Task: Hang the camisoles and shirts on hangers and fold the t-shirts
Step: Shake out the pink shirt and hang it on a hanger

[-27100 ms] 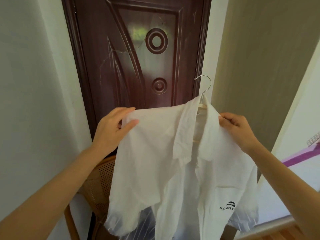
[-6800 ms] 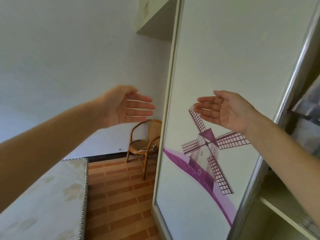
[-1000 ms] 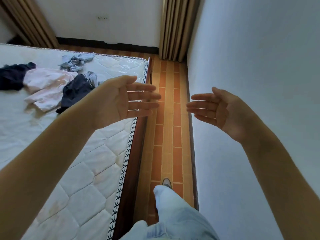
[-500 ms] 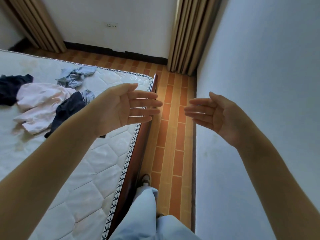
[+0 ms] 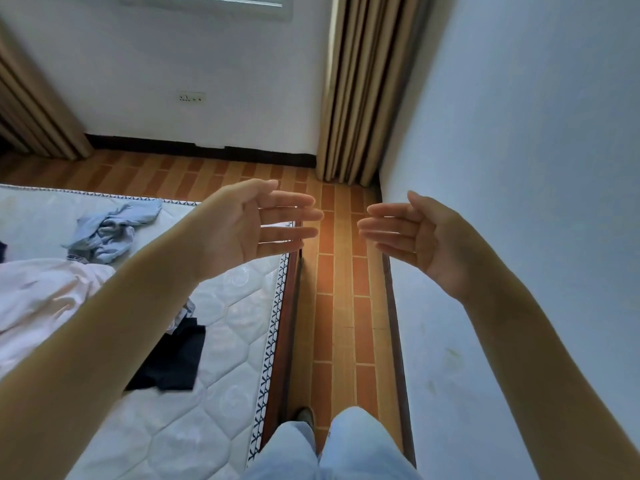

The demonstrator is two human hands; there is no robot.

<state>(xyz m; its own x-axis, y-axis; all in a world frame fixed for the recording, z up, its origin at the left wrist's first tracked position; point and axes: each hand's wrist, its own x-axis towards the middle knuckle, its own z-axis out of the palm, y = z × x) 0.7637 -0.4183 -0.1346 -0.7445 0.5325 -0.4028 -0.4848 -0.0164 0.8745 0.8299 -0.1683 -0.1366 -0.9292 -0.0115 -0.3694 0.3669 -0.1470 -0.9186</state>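
1. Above the floor beside the bed, my left hand (image 5: 239, 230) and right hand (image 5: 426, 237) float palms facing, fingers straight, holding nothing.
2. On the white quilted mattress (image 5: 225, 306) at left lie a crumpled light-blue garment (image 5: 110, 230), a pale pink garment (image 5: 45, 292) and a dark navy garment (image 5: 173, 358).

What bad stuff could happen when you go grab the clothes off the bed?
The clothes are heaped together: pulling the dark garment might drag the pink garment lying against it, maybe off the mattress. The gap between the bed frame and the wall is narrow, so a shin could bump the frame. Both the left hand and right hand are empty, and no hanger is in view for a shirt.
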